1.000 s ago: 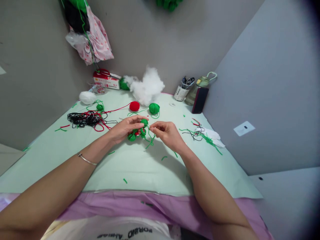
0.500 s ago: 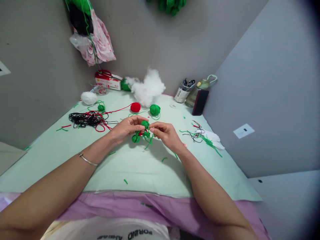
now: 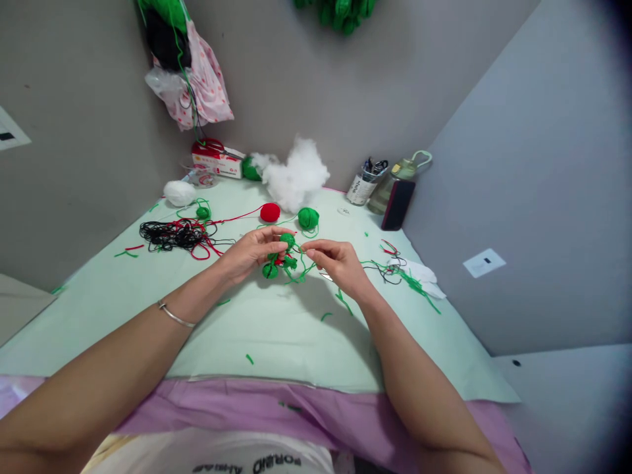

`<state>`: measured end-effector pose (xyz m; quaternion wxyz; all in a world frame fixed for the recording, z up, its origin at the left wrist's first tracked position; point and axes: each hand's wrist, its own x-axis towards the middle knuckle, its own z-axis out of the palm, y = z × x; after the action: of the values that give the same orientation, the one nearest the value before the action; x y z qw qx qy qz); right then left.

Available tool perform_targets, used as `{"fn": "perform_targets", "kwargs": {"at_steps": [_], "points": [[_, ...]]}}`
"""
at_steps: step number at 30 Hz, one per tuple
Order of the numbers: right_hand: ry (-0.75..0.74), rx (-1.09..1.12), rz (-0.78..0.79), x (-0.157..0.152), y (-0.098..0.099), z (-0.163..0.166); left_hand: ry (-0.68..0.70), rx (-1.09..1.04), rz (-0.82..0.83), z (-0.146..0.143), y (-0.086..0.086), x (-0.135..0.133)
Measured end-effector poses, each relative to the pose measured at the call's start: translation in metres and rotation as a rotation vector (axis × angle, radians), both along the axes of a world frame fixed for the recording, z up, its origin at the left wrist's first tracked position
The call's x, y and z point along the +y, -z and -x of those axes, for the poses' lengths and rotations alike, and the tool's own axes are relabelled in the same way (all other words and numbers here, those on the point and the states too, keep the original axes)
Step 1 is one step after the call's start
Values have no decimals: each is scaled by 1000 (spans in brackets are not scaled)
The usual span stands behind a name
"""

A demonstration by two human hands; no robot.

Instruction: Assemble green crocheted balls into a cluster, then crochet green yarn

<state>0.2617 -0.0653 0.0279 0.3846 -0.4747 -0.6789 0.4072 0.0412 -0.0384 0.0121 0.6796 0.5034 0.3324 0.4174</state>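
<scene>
Pinched in the left hand (image 3: 249,255) is a bunch of little green wool balls (image 3: 279,258) with bits of red in it. It is held just above the pale green table cover (image 3: 276,336), near the middle. The thumb and fingers are closed on the top ball. The right hand (image 3: 340,264) has its thumb and first finger pressed together, right up against that top ball. What they pinch is too small to tell. Loose green thread (image 3: 307,268) hangs down between the two hands.

A second ago the right hand was a little way off from the bunch, and a thin needle showed in the gap. Now the gap is gone and the hands nearly touch. The left hand has kept its hold.

Behind the hands lie a red wool ball (image 3: 270,212) and a green wool ball (image 3: 308,218), side by side. To the left lies a tangle of black thread (image 3: 165,235). At the back, by the wall, sits some white fluff (image 3: 299,174).
</scene>
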Motion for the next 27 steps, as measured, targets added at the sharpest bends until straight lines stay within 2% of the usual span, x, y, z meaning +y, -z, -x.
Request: {"fn": "perform_targets", "kwargs": {"at_steps": [20, 27], "points": [[-14, -74, -40, -7, -4, 5, 84, 41, -23, 1, 3, 1], [-12, -154, -45, -7, -4, 7, 17, 62, -78, -5, 5, -1]]}}
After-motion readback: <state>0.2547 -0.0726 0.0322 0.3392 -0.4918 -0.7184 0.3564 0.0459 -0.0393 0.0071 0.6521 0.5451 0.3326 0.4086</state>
